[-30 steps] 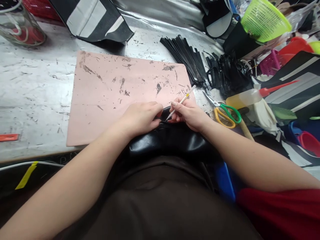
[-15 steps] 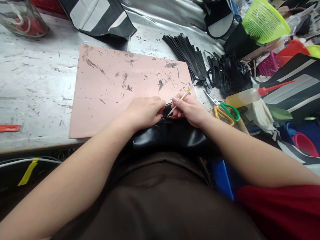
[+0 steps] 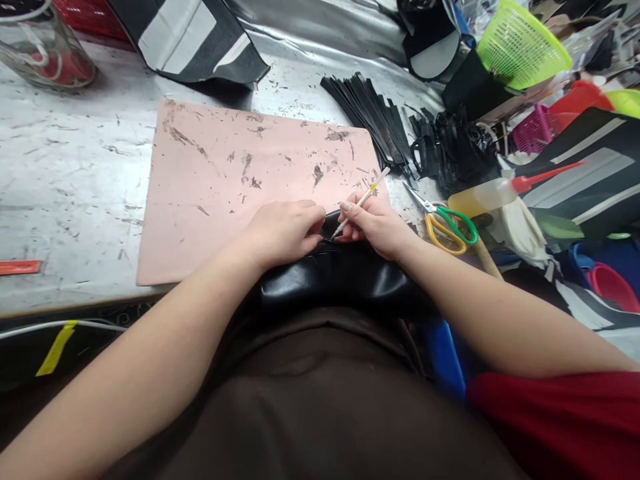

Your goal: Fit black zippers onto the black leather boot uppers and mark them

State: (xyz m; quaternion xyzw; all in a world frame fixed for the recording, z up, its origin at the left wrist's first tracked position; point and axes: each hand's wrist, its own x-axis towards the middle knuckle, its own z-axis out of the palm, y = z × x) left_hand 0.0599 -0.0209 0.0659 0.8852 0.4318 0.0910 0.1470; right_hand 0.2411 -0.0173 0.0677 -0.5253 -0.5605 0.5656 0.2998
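Two bare hands, my left hand (image 3: 287,233) and my right hand (image 3: 375,223), work at one glossy black piece of leather-like material (image 3: 330,277), which lies between my body and the near edge of one flat pink rectangular mat (image 3: 240,160). One slim white pen-like tool with a yellow band (image 3: 367,197) is present; to its right lie one pair of scissors with one green and one yellow handle (image 3: 453,227) and one translucent bottle of amber liquid with a red nozzle (image 3: 483,198). The narrow black strips (image 3: 367,110) beyond the mat overlap too closely to count. One clear glass jar (image 3: 57,57) is cut off at the upper left. My forearms hide the sides of the black piece, and its lower border merges with my dark brown apron (image 3: 320,400). Both forearms converge from below. My left thumb and forefinger close on the piece's upper edge, the other fingers curled partly out of sight; my right fingers clamp the slanting tool, its tip meeting the piece beside my left thumb.
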